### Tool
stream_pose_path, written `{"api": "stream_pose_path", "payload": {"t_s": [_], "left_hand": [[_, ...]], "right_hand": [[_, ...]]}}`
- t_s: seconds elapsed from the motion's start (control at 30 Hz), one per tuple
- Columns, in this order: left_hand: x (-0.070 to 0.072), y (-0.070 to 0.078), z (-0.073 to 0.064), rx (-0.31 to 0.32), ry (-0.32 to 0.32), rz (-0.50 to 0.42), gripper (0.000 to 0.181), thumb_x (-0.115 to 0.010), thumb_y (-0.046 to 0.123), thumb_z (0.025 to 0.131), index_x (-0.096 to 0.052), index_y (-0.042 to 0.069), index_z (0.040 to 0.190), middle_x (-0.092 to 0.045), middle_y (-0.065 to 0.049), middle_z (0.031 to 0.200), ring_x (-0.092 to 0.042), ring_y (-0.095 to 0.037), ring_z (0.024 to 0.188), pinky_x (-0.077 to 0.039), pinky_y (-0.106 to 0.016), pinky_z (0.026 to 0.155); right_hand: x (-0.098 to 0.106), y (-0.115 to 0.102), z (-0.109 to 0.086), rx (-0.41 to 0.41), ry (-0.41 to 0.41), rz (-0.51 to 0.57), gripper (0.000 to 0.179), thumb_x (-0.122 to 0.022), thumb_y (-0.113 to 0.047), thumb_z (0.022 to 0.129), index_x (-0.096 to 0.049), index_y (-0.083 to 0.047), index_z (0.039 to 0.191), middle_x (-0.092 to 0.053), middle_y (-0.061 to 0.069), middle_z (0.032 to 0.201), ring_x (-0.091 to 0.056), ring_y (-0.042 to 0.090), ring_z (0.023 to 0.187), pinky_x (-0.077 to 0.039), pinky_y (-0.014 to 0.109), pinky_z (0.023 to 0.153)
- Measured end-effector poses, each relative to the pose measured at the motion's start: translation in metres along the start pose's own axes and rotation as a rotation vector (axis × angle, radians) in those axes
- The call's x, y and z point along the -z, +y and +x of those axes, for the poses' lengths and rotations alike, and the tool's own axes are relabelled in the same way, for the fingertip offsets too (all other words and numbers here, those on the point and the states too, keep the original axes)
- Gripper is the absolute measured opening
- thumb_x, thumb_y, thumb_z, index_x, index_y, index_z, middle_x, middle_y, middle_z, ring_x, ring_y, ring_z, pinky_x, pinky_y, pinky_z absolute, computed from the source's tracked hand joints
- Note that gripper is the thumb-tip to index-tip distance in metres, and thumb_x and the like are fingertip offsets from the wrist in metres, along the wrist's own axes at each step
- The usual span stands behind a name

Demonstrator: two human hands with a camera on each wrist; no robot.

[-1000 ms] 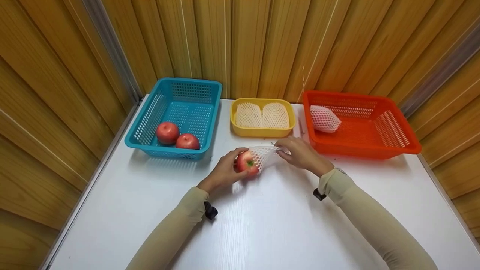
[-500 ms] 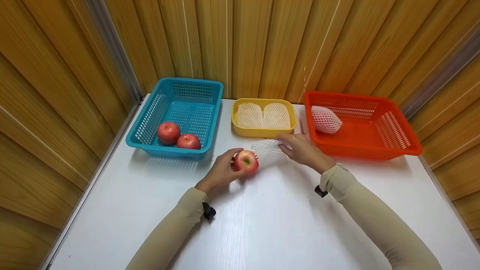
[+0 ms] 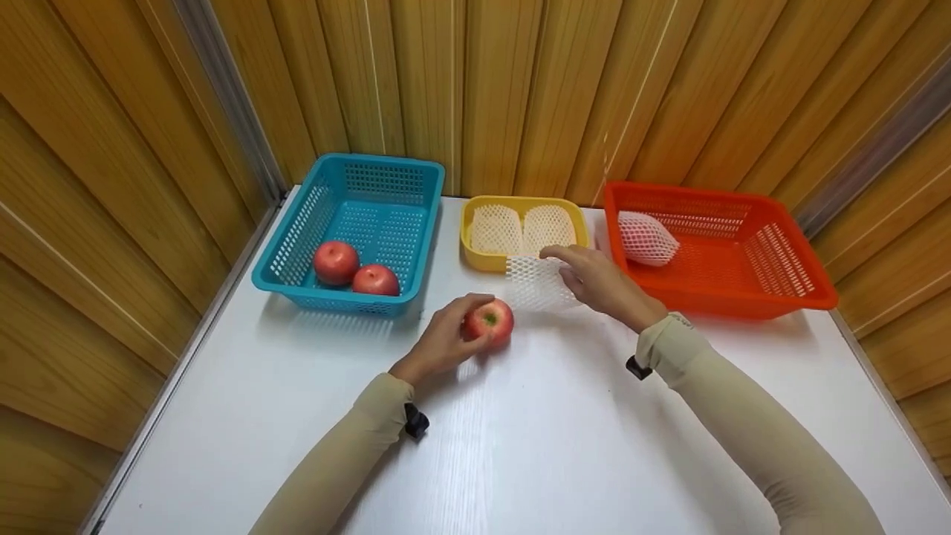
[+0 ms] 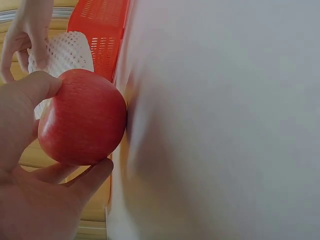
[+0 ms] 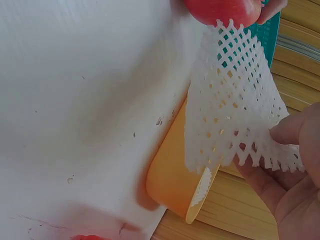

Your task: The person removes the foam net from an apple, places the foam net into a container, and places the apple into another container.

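Note:
A red apple [image 3: 499, 321], its green-tinged hollow facing up, is gripped by my left hand [image 3: 444, 338] over the middle of the table. In the left wrist view the thumb and fingers curl about the apple [image 4: 87, 117]. My right hand [image 3: 605, 286] pinches a white foam net sleeve [image 3: 539, 282] by its edge. The right wrist view has the foam net sleeve [image 5: 232, 100] hanging wide, thumb on one side and fingers beneath. The sleeve is off the apple, its far end close beside it.
A blue basket [image 3: 431, 215] at the back left holds two apples [image 3: 336, 262]. The yellow basket [image 3: 487, 261] in the middle holds two foam net sleeves [image 3: 496, 229]. In the red basket [image 3: 743, 297] at the right lies a netted fruit [image 3: 646, 238]. Wood-look panels stand behind.
The foam net sleeve has come off the apple and spread out in my right hand, which has shifted slightly. My left hand keeps the apple in nearly the same place.

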State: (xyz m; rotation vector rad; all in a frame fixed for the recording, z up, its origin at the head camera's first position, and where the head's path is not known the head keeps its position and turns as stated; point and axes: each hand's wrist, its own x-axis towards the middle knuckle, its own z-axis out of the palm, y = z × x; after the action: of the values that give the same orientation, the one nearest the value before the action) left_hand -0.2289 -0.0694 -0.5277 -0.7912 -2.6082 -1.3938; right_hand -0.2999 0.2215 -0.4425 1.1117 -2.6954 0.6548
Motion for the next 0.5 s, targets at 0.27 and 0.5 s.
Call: {"api": "stream_pose_path", "payload": {"t_s": [0.27,0.5], "left_hand": [[-0.006,0.003,-0.002,0.112,-0.011,-0.041,0.062,-0.082,0.034,0.089,-0.055,0.008,0.138,-0.061,-0.008,0.133,-0.057,-0.021,0.122,-0.048,-0.038,0.106],[-0.007,0.003,-0.002,0.13,-0.005,-0.07,0.064,-0.082,0.035,0.088,-0.055,0.007,0.139,-0.061,-0.008,0.133,-0.057,-0.023,0.122,-0.05,-0.04,0.106]], "right_hand": [[0.004,0.0,0.01,0.098,0.043,-0.06,0.013,-0.069,0.002,0.094,-0.077,-0.004,0.103,-0.075,0.013,0.104,-0.07,0.031,0.097,-0.058,0.045,0.091],[0.008,0.0,0.02,0.113,0.091,-0.037,0.016,-0.071,0.003,0.093,-0.077,-0.001,0.106,-0.076,0.016,0.104,-0.071,0.033,0.096,-0.059,0.046,0.089]]}}
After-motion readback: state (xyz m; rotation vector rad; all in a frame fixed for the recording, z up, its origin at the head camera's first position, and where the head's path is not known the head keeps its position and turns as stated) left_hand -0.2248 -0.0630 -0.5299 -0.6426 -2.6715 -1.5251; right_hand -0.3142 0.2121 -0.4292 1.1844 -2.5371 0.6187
